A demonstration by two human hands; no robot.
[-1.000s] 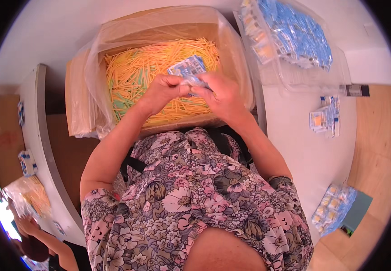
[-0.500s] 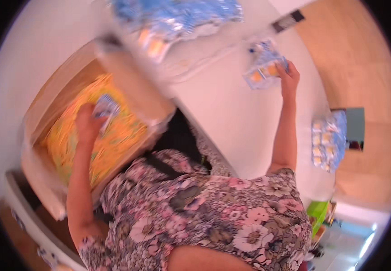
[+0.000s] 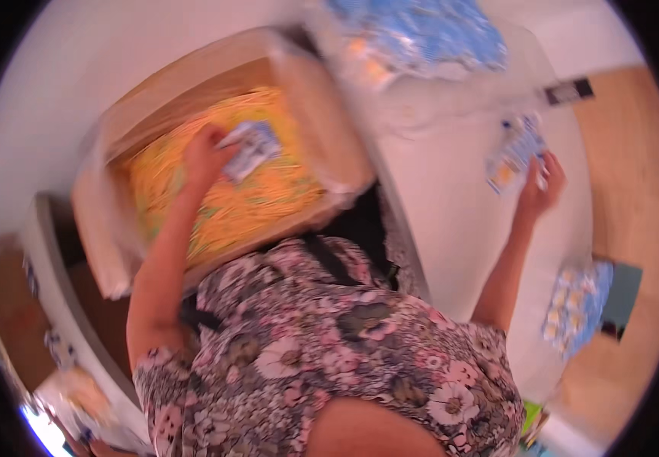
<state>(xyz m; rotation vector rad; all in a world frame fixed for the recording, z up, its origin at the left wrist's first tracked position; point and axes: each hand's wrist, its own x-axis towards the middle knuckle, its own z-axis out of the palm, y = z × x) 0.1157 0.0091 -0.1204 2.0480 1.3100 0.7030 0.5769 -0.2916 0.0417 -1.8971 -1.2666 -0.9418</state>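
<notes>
My left hand (image 3: 206,158) is over the carton at left and pinches a small blue-and-white packet (image 3: 253,148) by its left edge. Beneath it, many thin orange, yellow and green sticks (image 3: 257,209) lie heaped in the lined cardboard box (image 3: 322,122). On the white table to the right, my right hand (image 3: 544,189) curls its fingers and thumb at the edge of a clear-and-blue packet (image 3: 518,156) with an orange patch. The grip there looks closed, though motion blurs it.
A large pile of blue packaging (image 3: 428,38) sits at the far side of the white table (image 3: 451,221). Another blue pack with pale round pieces (image 3: 573,308) lies at the right edge. A dark label strip (image 3: 570,91) is on the table, far right.
The whole view has shifted, so the scene appears farther right and turned clockwise. The packet in my left hand now lies flatter to view over the sticks. My right hand stays by its packet.
</notes>
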